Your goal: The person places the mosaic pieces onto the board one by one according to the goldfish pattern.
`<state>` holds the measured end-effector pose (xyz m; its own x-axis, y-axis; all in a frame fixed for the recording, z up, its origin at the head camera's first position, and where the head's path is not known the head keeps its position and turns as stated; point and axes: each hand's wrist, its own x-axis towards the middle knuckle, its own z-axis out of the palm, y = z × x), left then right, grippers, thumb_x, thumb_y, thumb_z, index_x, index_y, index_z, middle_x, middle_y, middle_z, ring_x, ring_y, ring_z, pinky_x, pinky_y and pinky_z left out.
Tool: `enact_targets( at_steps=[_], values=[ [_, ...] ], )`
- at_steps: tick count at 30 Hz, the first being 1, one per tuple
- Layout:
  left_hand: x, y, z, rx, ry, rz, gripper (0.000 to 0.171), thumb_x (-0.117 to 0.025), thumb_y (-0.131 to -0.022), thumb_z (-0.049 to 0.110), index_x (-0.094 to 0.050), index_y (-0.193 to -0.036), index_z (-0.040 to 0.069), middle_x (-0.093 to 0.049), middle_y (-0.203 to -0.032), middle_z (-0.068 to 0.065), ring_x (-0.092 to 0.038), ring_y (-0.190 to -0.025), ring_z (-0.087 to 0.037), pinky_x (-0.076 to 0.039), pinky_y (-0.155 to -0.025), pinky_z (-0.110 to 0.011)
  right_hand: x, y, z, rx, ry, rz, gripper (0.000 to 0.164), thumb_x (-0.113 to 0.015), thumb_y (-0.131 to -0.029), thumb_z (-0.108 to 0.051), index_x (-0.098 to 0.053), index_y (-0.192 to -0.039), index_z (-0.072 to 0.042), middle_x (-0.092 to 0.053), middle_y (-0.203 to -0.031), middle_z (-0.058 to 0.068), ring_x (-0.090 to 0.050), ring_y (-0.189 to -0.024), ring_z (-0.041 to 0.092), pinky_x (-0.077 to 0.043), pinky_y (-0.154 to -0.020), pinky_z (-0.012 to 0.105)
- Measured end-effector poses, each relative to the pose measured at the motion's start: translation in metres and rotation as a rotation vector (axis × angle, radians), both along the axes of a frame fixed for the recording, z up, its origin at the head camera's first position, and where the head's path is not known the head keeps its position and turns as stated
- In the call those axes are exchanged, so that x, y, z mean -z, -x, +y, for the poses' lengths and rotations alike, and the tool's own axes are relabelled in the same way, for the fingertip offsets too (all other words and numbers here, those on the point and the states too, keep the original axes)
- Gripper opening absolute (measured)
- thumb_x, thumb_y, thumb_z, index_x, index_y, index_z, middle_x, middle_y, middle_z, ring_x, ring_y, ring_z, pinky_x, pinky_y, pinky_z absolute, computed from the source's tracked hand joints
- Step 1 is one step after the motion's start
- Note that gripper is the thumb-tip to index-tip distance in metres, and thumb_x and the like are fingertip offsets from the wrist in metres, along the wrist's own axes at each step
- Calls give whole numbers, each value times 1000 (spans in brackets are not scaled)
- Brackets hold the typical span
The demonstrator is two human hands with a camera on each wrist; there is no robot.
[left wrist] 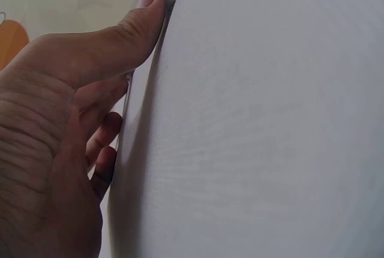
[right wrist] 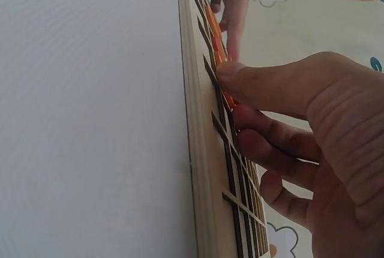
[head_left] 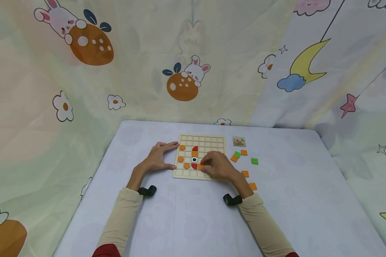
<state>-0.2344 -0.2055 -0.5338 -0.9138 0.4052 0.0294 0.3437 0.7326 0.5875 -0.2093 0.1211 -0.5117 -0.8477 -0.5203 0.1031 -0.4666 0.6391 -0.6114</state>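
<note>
A wooden grid board [head_left: 209,139] lies on the table with several pieces set in its squares. My left hand [head_left: 156,157] rests at its left edge, thumb and forefinger spread apart against the side; in the left wrist view the thumb [left wrist: 129,39] reaches a board corner. With thumb and fingertips, my right hand [head_left: 219,166] pinches an orange piece [head_left: 200,166] low over the board, right of a red quarter-round piece [head_left: 194,166]. Above that red one sit a white piece with a black ring [head_left: 194,160], an orange square [head_left: 194,154] and another red piece [head_left: 195,148].
Orange round pieces [head_left: 180,159] sit in the board's left squares. Right of the board lie loose orange squares [head_left: 244,152] and green squares [head_left: 255,161], some beside my right forearm. A small patterned card [head_left: 239,141] lies near the board's upper right corner.
</note>
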Motion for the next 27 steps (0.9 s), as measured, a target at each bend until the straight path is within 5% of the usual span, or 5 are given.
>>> enact_targets(
  at_steps=[12, 15, 19, 23, 27],
  values=[
    [2, 0, 0, -3, -3, -10, 102, -98, -77, 44, -50, -166, 25, -43, -176, 3, -43, -141, -31, -34, -117, -60, -14, 4, 35, 96, -6, 18, 22, -89, -91, -21, -86, -112, -12, -79, -103, -2, -66, -95, 16, -54, -88, 38],
    [2, 1, 0, 1, -6, -14, 102, -98, -78, 44, -50, -166, 25, -43, -176, 4, -42, -142, -31, -34, -117, -60, -18, 9, 61, 139, 14, 23, 24, -86, -93, -11, -84, -117, -8, -80, -107, 5, -68, -100, 23, -53, -105, 49],
    [1, 1, 0, 4, -4, -14, 101, -97, -78, 43, -50, -166, 25, -43, -176, 3, -42, -142, -31, -34, -116, -60, -19, 12, 92, 196, -9, -13, 36, -81, -92, 1, -78, -128, -3, -75, -131, 20, -65, -124, 40, -38, -122, 66],
    [0, -1, -1, 3, -5, -13, 101, -97, -78, 42, -50, -166, 24, -43, -176, 3, -42, -142, -31, -35, -116, -60, -17, 13, 109, 207, -45, -88, 44, -70, -92, 9, -75, -134, -2, -54, -161, 29, -46, -150, 51, -33, -125, 70],
    [0, -1, -1, 13, -5, -15, 102, -96, -79, 44, -49, -166, 23, -42, -177, 1, -42, -142, -32, -35, -115, -60, -14, 15, 115, 180, -83, -110, 42, -66, -94, 12, -77, -132, -3, -55, -160, 27, -37, -158, 50, -31, -127, 69]
  ],
)
